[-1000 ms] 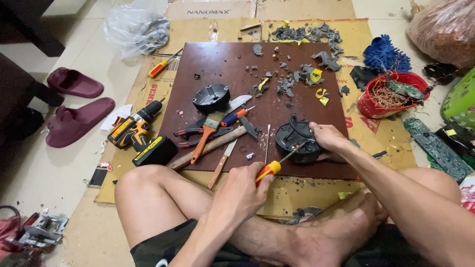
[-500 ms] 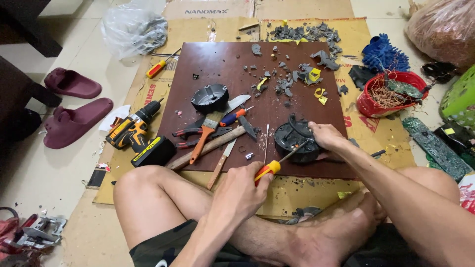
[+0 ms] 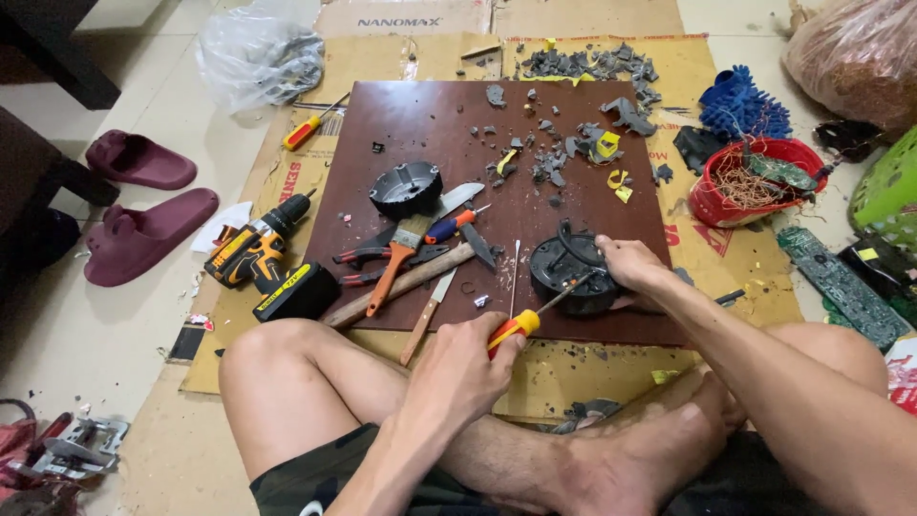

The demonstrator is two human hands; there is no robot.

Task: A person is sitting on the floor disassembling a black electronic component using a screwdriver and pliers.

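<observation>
I sit cross-legged on the floor in front of a dark brown board (image 3: 430, 124). My left hand (image 3: 460, 371) grips the orange-and-yellow handle of a screwdriver (image 3: 531, 317). Its shaft slants up to the right, and the tip rests in a round black plastic housing (image 3: 565, 277) at the board's near right. My right hand (image 3: 630, 264) is clamped on the right rim of that housing and holds it down. A second round black housing (image 3: 406, 187) lies farther back on the left, apart from both hands.
A paintbrush (image 3: 399, 250), pliers, knives, a wooden stick and a thin rod lie mid-board. Grey plastic fragments (image 3: 573, 67) litter the far side. A yellow-black drill (image 3: 250, 250) and battery sit left, a red bowl of copper wire (image 3: 750, 182) right, circuit boards (image 3: 841, 285) beside it, slippers far left.
None of the tools has moved. Both hands stay on the screwdriver and the housing; the view has only shifted slightly.
</observation>
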